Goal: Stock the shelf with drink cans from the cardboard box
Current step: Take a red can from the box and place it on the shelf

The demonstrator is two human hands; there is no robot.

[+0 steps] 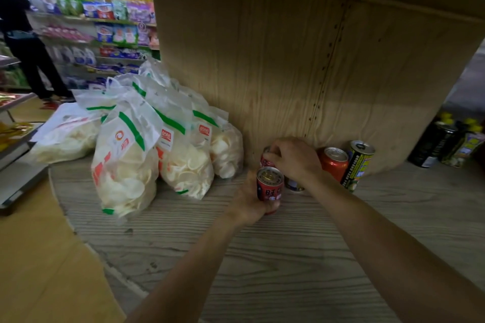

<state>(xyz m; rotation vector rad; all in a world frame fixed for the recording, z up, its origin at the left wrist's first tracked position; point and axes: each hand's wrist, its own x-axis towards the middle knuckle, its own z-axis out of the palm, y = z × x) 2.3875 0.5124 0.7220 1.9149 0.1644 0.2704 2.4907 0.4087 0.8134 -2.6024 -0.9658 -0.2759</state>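
On the grey wood-grain shelf (288, 257), left hand (248, 204) grips a short red tin can (270, 187); right hand (295, 158) fingers (273, 157) pinch a second red can (265, 160)

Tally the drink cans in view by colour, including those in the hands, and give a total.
Red cans: 2
Orange can: 1
Yellow-green can: 1
Pale can, mostly hidden: 1
Total: 5
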